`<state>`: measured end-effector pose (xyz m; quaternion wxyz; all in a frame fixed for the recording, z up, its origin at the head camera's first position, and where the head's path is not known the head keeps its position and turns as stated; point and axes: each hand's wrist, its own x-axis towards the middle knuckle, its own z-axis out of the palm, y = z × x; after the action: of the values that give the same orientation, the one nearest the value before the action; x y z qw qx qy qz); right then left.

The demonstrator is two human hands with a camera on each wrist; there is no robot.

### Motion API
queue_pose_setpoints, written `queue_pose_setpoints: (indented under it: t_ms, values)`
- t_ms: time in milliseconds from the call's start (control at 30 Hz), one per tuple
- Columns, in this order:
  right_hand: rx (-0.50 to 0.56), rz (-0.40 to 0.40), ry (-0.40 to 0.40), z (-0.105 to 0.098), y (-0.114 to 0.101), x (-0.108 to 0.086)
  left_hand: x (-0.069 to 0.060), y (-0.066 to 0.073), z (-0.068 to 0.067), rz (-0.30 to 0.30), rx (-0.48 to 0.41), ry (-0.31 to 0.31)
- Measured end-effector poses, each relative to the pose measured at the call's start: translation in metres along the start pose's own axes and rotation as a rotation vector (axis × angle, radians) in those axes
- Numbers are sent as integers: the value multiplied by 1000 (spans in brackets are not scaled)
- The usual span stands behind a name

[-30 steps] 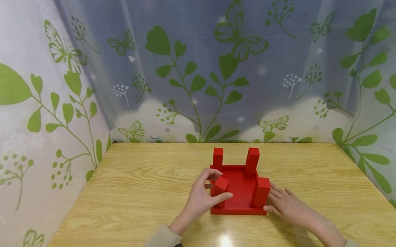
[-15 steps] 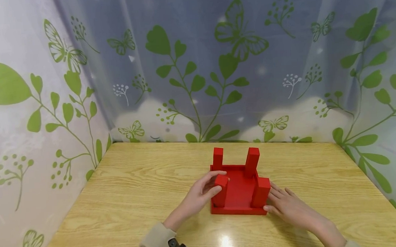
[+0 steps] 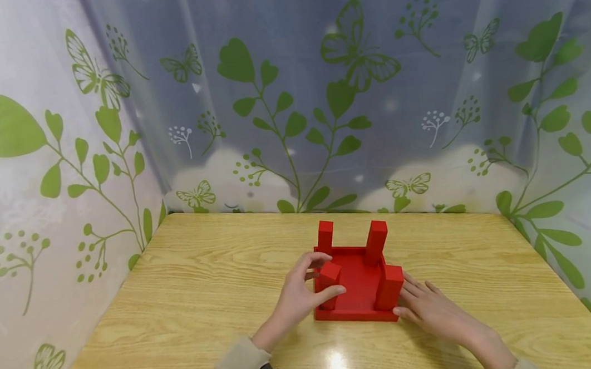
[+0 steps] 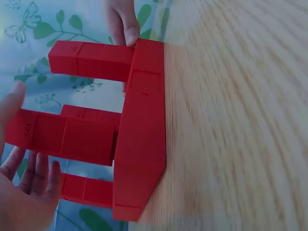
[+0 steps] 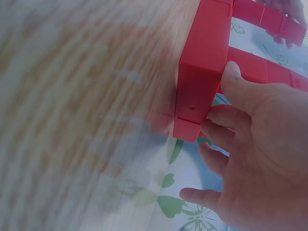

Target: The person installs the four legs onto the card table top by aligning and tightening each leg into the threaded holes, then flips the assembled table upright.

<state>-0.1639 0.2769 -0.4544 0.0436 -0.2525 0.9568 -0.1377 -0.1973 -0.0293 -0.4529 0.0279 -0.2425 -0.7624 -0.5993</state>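
A small red square base (image 3: 358,290) with raised edges lies flat on the table. Red block posts stand up from its corners, like a little upturned stool. At the near left post (image 3: 331,286), my left hand (image 3: 301,290) has its thumb across the front and its fingers round the back. The left wrist view shows that post (image 4: 72,137) between thumb and fingers. My right hand (image 3: 435,311) rests against the base's right side with fairly straight fingers, next to the near right post (image 3: 389,288). Its thumb (image 5: 232,72) touches near the base's corner.
Two more red posts, the far left one (image 3: 325,236) and the far right one (image 3: 376,241), rise at the back. The wooden table (image 3: 204,267) reaches a curtain (image 3: 291,95) with leaf and butterfly prints, which also hangs at both sides.
My left thumb drew back from the post's front and then swung forward across it again. The near left post's top has turned and shifted slightly. The base and right hand stay put.
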Motion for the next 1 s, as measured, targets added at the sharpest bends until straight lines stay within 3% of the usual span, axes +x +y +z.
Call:
queue_pose_setpoints:
  t_ms: [100,200,300,533,633,767,867,1000]
  values:
    - [2,12,-8,-1,-1,0,0,3,2,-12,5,36]
    - [-6,9,-1,-1,-1,1,0,5,-1,-33,-19,10]
    - [-10,7,4,-1,-2,1,1,3,-9,-24,-51,-70]
    - [-5,2,6,-1,-3,1,6,-2,-26,13,-161,-334]
    - [-4,-1,3,-1,-3,1,6,-1,-29,9,-160,-374]
    - [-3,6,-2,0,-3,1,5,1,-23,-3,-66,-320]
    - [-3,8,-1,0,-3,1,3,4,-15,-18,21,-202]
    - [-5,0,8,0,-2,0,-1,5,-4,-35,69,-45]
